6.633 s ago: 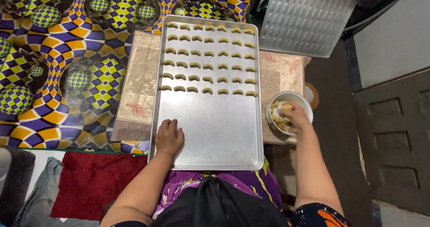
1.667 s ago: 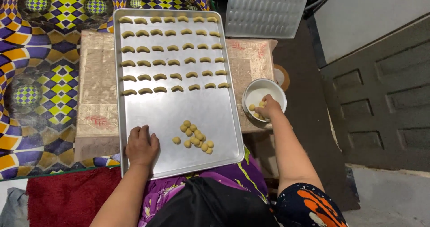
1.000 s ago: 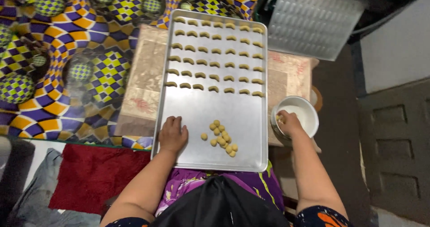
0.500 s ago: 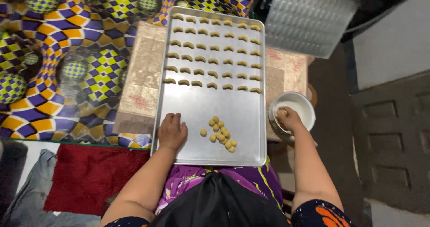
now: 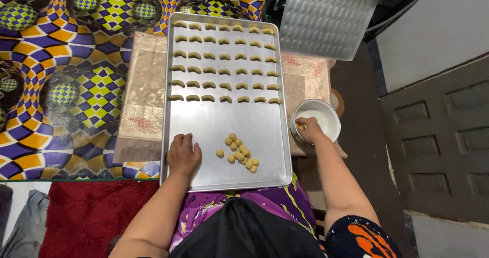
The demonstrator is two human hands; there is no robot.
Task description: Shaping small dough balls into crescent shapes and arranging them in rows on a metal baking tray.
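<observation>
Fingers of the right hand (image 5: 308, 129) pinch a dough piece (image 5: 301, 127) inside the white bowl (image 5: 326, 116); left hand (image 5: 183, 154) rests flat, released, on the baking tray (image 5: 224, 118) near the dough balls (image 5: 238, 152).

Left hand (image 5: 183, 154) lay flat, palm down, fingers together and pointing forward, forearm running straight back to the body. Right arm reached out to the side, elbow bent, right hand (image 5: 308, 130) curled with fingertips pinched downward, wrist slightly dropped.
</observation>
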